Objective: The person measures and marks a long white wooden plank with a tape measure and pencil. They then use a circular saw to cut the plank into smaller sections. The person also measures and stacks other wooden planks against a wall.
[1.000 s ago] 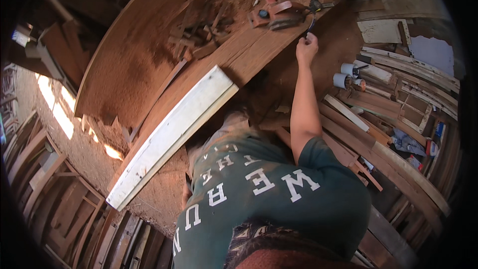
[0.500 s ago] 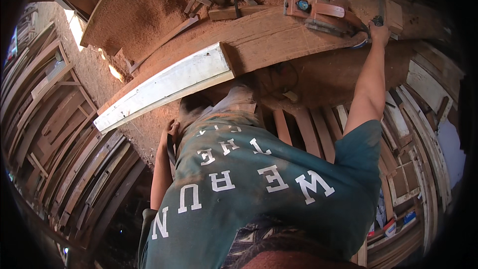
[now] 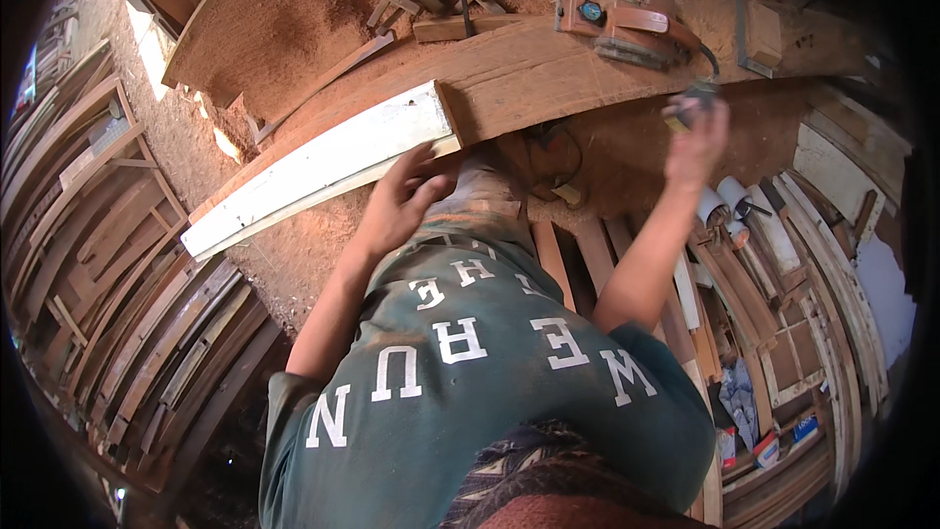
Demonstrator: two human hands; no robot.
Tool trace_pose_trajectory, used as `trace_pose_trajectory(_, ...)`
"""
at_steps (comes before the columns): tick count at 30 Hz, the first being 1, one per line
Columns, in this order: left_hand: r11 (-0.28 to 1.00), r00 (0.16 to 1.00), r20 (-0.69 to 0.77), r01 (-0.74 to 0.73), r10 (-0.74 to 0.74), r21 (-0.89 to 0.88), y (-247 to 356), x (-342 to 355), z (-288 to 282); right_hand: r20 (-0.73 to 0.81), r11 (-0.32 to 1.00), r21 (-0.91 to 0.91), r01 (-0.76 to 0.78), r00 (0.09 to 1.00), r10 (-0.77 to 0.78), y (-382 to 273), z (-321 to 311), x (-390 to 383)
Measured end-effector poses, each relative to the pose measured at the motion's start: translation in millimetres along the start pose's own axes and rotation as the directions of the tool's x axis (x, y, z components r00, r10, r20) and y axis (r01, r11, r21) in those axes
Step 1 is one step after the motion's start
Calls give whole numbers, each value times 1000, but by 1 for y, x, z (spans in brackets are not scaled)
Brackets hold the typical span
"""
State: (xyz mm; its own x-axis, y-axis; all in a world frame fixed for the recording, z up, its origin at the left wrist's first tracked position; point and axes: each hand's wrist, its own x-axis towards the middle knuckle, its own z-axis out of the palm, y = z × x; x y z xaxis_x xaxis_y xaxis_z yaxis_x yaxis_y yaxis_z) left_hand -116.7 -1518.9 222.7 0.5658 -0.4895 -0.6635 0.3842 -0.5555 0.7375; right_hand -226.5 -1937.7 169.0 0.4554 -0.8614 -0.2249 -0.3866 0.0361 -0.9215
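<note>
Blurred, half-hidden dark object [image 3: 699,96] in fingers of right hand [image 3: 699,144], left hand [image 3: 399,204] loosely spread.

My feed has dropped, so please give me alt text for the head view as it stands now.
The right hand holds a blurred dark-and-yellow object, perhaps a tape measure; the open left hand is at the right end of a white board. The board lies on a brown wooden workbench, with an orange power tool farther right.
</note>
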Motion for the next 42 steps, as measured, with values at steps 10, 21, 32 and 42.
trace_pose_trajectory(10, 986, 998, 65, 23, -13, -163, -42, -30, -7, 854, 984, -175, 18, 500, 143, 15, 145, -251)
trace_pose_trajectory(21, 995, 994, -96, 65, -57, 72, -184, -140, -82, 909, 879, -318, -354, 150, 389, 40, 225, -354)
trace_pose_trajectory(32, 748, 755, -644, 499, -127, 438, -339, -211, -260, 384, 977, 19, -210, 904, 187, 113, 247, -164)
trace_pose_trajectory(42, 718, 663, -736, 445, 136, 534, -362, -197, -318, 342, 963, -271, 12, 936, 85, 128, 262, -174)
